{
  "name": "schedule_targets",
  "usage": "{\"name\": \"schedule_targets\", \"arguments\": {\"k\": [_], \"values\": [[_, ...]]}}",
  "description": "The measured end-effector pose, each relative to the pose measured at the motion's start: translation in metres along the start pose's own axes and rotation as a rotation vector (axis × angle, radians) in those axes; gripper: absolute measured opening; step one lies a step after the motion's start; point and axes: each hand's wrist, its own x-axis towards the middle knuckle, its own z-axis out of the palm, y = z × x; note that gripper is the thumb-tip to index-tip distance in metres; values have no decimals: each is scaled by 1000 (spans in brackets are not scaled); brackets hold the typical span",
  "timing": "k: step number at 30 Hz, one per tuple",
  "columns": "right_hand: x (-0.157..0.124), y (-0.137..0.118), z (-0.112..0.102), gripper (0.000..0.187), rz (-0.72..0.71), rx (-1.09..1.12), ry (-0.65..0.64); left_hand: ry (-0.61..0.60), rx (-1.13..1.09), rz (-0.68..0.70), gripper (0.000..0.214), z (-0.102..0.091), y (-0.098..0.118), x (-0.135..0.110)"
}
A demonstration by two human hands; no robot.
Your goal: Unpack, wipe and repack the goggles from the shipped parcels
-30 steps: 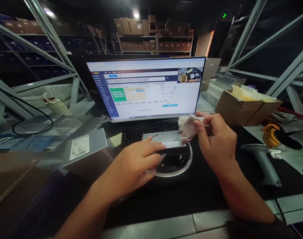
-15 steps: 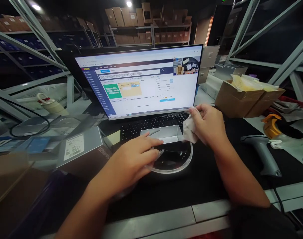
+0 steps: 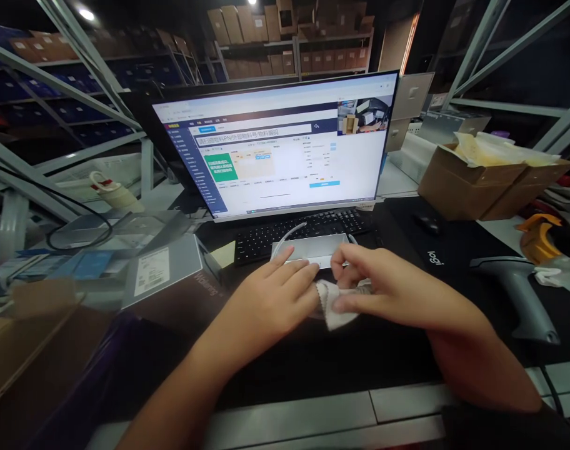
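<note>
My left hand (image 3: 275,294) is closed on a clear round piece with a thick pale rim (image 3: 289,234), most of it hidden behind my hands. Part of the curved rim rises above my left fingers. Pinched in my right hand (image 3: 383,284) is a white cloth with a zigzag edge (image 3: 332,307), which hangs against the left fingertips and the clear piece. Whether the cloth touches its rim or its inner face I cannot tell. Just behind the hands, a small silver-white open box (image 3: 313,245) stands in front of the black keyboard (image 3: 259,240).
A lit monitor (image 3: 285,150) stands behind the keyboard. To the left is a grey box with a label (image 3: 151,272). On the right lie a barcode scanner (image 3: 519,290), a mouse (image 3: 426,222), a tape dispenser (image 3: 540,237) and cardboard boxes (image 3: 467,181).
My right hand has brought the cloth down and left to the clear piece. The clear piece has tipped up from lying flatter. The view has shifted slightly.
</note>
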Motion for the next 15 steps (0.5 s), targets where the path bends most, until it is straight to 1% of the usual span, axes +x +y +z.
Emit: {"name": "schedule_targets", "arguments": {"k": [2, 3, 5, 7, 9, 11, 13, 15], "values": [[7, 4, 6, 28, -58, -26, -20, 16, 15, 12, 11, -1, 1, 0], [9, 4, 10, 33, -83, -39, 1, 20, 20, 9, 11, -1, 1, 0], [13, 4, 21, 41, -110, -30, 82, 21, 29, -7, 11, -1, -1, -1], [15, 4, 28, 40, -129, -20, 144, 25, 42, -15, 12, 0, -4, -2], [16, 5, 28, 37, -143, -27, 137, 41, 53, 0, 14, 3, -6, -3], [17, 8, 21, 34, -172, -8, 53, 69, 51, 26, 13, 5, -7, -4], [17, 12, 8, 34, -228, 43, -99, 70, 21, 29, 10, 3, -8, -5], [15, 17, -8, 36, -275, 87, -261, 35, -34, 11, 8, -1, -8, -7]]}}
